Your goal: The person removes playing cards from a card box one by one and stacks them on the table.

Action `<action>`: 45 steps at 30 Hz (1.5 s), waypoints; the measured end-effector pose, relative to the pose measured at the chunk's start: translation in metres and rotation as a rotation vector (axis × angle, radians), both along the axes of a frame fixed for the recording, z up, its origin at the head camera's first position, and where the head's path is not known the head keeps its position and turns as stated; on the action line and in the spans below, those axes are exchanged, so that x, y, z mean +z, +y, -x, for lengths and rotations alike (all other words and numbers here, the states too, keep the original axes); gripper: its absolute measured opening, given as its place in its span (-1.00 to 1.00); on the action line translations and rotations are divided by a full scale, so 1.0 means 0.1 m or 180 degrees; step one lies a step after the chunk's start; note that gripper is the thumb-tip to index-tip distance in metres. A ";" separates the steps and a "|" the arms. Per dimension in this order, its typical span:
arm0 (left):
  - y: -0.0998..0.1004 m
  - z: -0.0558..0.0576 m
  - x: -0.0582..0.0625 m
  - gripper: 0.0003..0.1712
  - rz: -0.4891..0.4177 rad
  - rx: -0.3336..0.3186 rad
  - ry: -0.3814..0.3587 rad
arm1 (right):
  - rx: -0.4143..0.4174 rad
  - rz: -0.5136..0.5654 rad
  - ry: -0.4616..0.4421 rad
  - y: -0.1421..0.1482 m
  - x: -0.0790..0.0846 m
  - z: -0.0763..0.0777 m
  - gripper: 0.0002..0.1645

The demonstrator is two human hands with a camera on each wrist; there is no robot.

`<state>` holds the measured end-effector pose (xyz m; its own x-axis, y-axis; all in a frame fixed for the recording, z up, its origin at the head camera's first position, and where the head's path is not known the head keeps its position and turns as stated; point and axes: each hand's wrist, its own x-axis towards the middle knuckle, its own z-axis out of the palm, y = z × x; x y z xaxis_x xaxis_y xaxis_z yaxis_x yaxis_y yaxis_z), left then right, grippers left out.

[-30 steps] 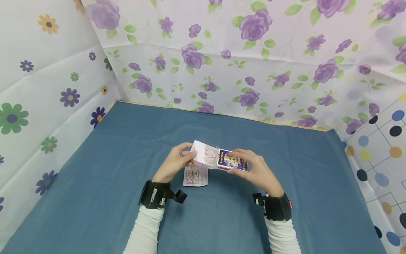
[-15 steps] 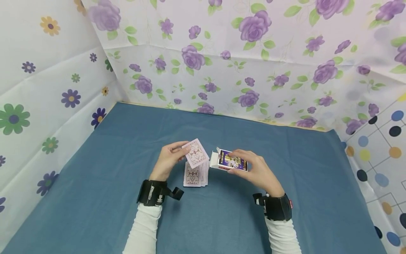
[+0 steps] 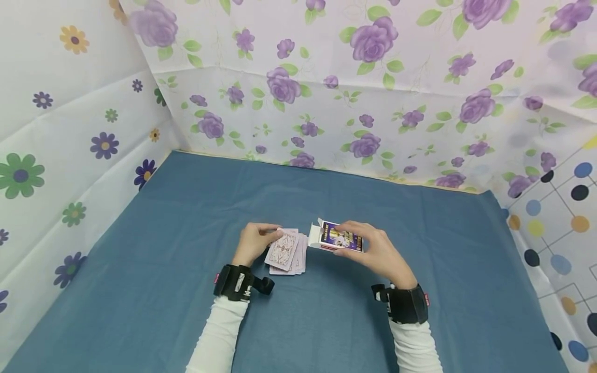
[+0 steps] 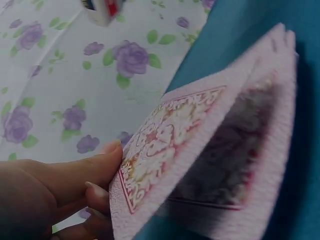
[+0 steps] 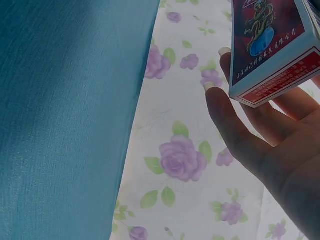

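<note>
My left hand [image 3: 254, 242] pinches a playing card [image 3: 283, 249] by its upper left edge, thumb on its patterned back. Under it lies a loose pile of playing cards [image 3: 301, 253], partly covered and spread a little to the right. The left wrist view shows the held card [image 4: 160, 140] tilted over the pile, joined near one corner and with a dark gap between them. With thumb and fingers my right hand [image 3: 380, 253] grips a purple and white card box [image 3: 342, 236]. Its flap [image 3: 315, 233] stands open toward the pile. The box's red-labelled end [image 5: 285, 77] shows in the right wrist view.
A blue cloth [image 3: 196, 207] covers the table. Behind it hangs a white sheet with purple roses [image 3: 284, 83]. Flowered and dotted sheets stand at the left [image 3: 74, 129] and right [image 3: 559, 264] sides.
My left hand drew the card leftward out of the box, turned it patterned side to the camera, then lowered it over the pile. My right hand and the box have stayed almost still.
</note>
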<state>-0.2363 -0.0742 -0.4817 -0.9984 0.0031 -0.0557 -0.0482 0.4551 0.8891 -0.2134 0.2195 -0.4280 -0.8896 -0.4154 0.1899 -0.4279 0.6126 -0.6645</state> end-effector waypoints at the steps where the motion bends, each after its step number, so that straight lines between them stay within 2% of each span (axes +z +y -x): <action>1: 0.01 0.00 -0.01 -0.68 0.0043 0.0011 0.0025 | -0.0004 -0.0004 -0.0019 0.00 -0.01 0.00 -0.42; 8: 0.07 -0.01 -0.07 -0.46 0.0303 0.0261 0.0008 | -0.0004 -0.0028 -0.0053 -0.01 -0.01 0.00 -0.41; 12: 0.10 -0.01 -0.05 -0.48 0.0393 0.0328 0.0014 | 0.0005 -0.0029 -0.0035 -0.01 -0.01 0.00 -0.40; 20: 0.12 -0.03 -0.06 -0.54 0.0479 0.0319 0.0022 | 0.0017 -0.0029 0.0067 -0.01 -0.02 0.01 -0.41; 23: 0.12 -0.04 -0.08 -0.57 0.0486 0.0302 0.0121 | 0.0012 -0.0035 0.0092 -0.01 -0.01 0.00 -0.41; 26: 0.14 -0.05 -0.07 -0.64 0.0427 0.0173 0.0379 | 0.0012 -0.0045 0.0099 -0.01 0.00 0.00 -0.41; 27: 0.14 -0.03 -0.11 -0.65 0.0361 0.0086 0.0565 | 0.0017 -0.0045 0.0106 -0.01 0.00 0.00 -0.40; 31: 0.23 -0.02 -0.02 -0.70 -0.0159 -0.0368 0.1151 | 0.0051 -0.0073 0.0177 -0.01 0.00 0.00 -0.39; 33: 0.30 -0.04 0.06 -0.74 -0.0396 -0.0607 0.1296 | 0.0071 -0.0085 0.0217 -0.01 0.00 0.00 -0.39; 34: 0.34 -0.08 0.16 -0.78 -0.0434 -0.0684 0.1268 | 0.0077 -0.0092 0.0232 -0.01 0.00 0.00 -0.38; 37: 0.44 -0.12 0.25 -0.87 -0.0248 -0.0844 0.1203 | 0.0094 -0.0102 0.0272 -0.02 0.00 0.01 -0.36; 38: 0.48 -0.16 0.31 -0.91 -0.0120 -0.0820 0.1094 | 0.0094 -0.0107 0.0284 -0.02 0.00 0.01 -0.36; 41: 0.57 -0.21 0.35 -0.94 0.0262 -0.0712 0.0949 | 0.0095 -0.0108 0.0301 -0.03 0.00 0.01 -0.34; 45: 0.65 -0.25 0.38 -0.90 0.0507 -0.0553 0.0739 | 0.0079 -0.0092 0.0326 -0.04 0.00 0.00 -0.33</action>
